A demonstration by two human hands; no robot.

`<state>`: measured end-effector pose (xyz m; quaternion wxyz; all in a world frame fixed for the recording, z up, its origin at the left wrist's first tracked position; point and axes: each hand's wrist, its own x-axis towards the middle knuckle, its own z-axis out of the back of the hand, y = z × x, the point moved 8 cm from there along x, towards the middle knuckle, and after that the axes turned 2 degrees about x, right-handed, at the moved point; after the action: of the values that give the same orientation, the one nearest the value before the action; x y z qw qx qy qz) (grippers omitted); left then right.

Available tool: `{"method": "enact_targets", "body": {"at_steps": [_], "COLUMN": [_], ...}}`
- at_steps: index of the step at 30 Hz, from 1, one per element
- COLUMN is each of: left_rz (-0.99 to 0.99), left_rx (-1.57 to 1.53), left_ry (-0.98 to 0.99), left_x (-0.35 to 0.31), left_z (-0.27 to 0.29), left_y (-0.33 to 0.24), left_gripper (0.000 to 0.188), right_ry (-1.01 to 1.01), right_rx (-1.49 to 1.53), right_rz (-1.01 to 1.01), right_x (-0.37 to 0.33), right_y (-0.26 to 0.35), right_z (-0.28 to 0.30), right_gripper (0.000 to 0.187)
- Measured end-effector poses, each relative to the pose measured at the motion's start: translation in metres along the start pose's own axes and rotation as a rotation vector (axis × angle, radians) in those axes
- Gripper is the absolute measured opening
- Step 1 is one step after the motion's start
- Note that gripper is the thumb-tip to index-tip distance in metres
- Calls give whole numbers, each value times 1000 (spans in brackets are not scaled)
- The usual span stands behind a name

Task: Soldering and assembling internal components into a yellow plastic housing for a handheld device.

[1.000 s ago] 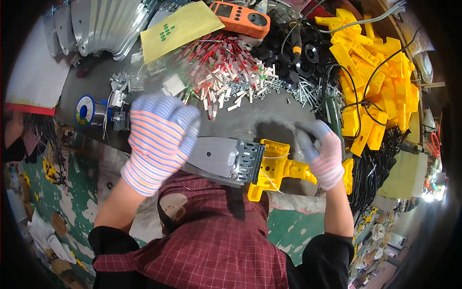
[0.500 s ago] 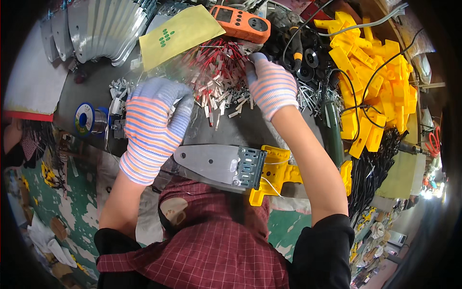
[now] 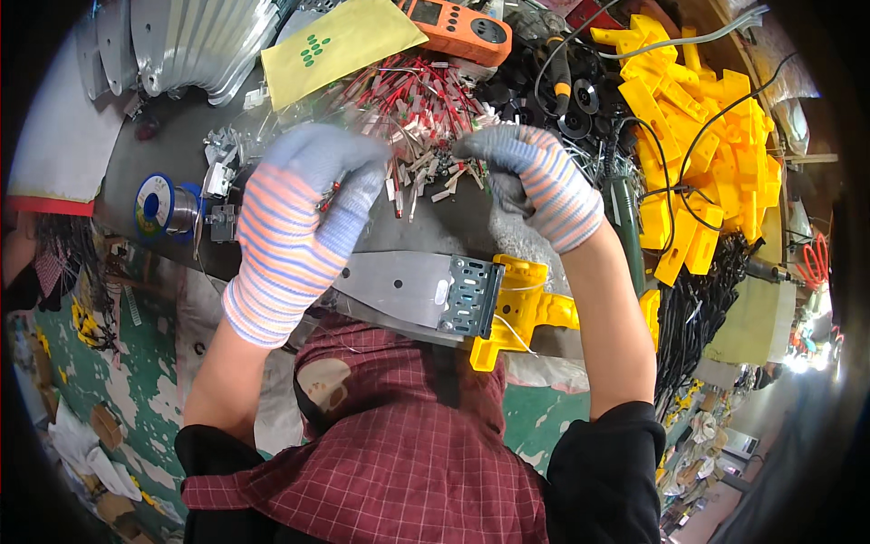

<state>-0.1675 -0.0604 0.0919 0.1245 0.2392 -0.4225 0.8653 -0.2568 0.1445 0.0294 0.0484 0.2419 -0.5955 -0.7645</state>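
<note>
My left hand (image 3: 308, 213), in a striped knit glove with grey-blue fingertips, is curled closed above the bench. A tiny reddish bit shows between its thumb and fingers, too small to name. My right hand (image 3: 553, 186), gloved alike, is bent inward with fingertips drawn together beside a heap of red-wired white parts (image 3: 426, 100); whatever it pinches is hidden. Below both hands, a tapered grey metal plate (image 3: 385, 283) lies at the bench's near edge. Its slotted dark end meets a yellow plastic handle piece (image 3: 535, 313), with a thin white wire across it.
A solder spool (image 3: 186, 208) and small metal brackets (image 3: 220, 172) lie left. Stacked grey plates (image 3: 195, 45), a yellow card (image 3: 340, 50) and an orange meter (image 3: 462, 34) are at the back. Yellow plastic parts (image 3: 698, 136) and black cables (image 3: 698, 317) crowd the right.
My right hand has drawn back from the heap toward me, its fingers now bent inward. The left hand has shifted slightly right and stays curled. The grey plate has hardly moved.
</note>
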Motion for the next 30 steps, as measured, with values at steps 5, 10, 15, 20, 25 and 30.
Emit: {"method": "enact_targets", "body": {"at_steps": [5,10,15,20,25,30], "left_rz": [-362,-516,-382,-211,-240,-368], "left_rx": [415,524,407,163,-3,109], "left_ry": [-113,30,158,81,158,762], "left_x": [23,20,-8,-32,-42,-25], "left_z": [-25,-36,-33,-40,-83,-111], "left_y": [-37,-32,-53,-83,-98,-96], "left_gripper": [40,24,16,21,28,17], "right_ry": [227,289,123,-156,-337,-396], "right_rx": [204,-1,-41,225,639,687], "right_rz": [-206,-158,-54,201,288,422], "right_x": [-33,-50,-82,-128,-139,-155], "right_y": [7,7,5,-8,-9,-20], "right_z": [-21,-7,10,9,-7,28], "right_gripper": [24,20,32,44,26,31]}}
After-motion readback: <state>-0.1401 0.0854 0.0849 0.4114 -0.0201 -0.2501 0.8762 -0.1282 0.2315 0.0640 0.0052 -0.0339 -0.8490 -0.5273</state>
